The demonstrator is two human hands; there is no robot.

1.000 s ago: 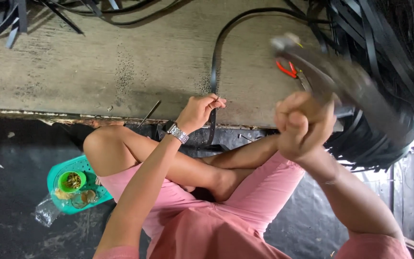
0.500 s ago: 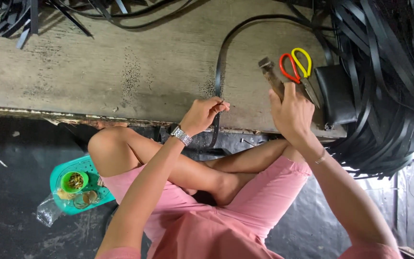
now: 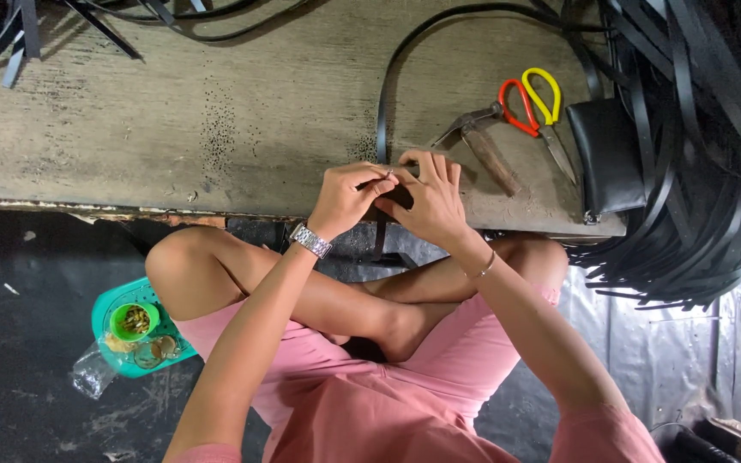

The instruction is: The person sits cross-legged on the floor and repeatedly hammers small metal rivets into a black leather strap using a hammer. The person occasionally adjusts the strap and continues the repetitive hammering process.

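Left hand (image 3: 345,199): fingers curled, pinching the black strap (image 3: 382,111) at the near edge of the wooden bench (image 3: 173,129); a metal wristwatch (image 3: 310,241) sits on the wrist. Forearm rises steeply from the lower frame, wrist bent inward.

Right hand (image 3: 429,201): fingers spread and laid flat over the same strap end, touching the left fingertips; what lies beneath the palm cannot be told. A thin bracelet (image 3: 483,267) circles the wrist; the forearm comes in from the lower right.

Strap: one end under both hands at the bench edge, the rest arcing away across the bench top towards the bundle of black strips (image 3: 696,197) at right.

Handling note: the work looks best done with the strap pressed flat against the bench edge and both thumbs kept close, so the end does not twist.

Nearby: a hammer (image 3: 482,141), scissors with red and yellow handles (image 3: 535,107), a black pouch (image 3: 612,154), all just beside the right hand. A green tray with a small cup (image 3: 135,324) rests on the floor, well apart.
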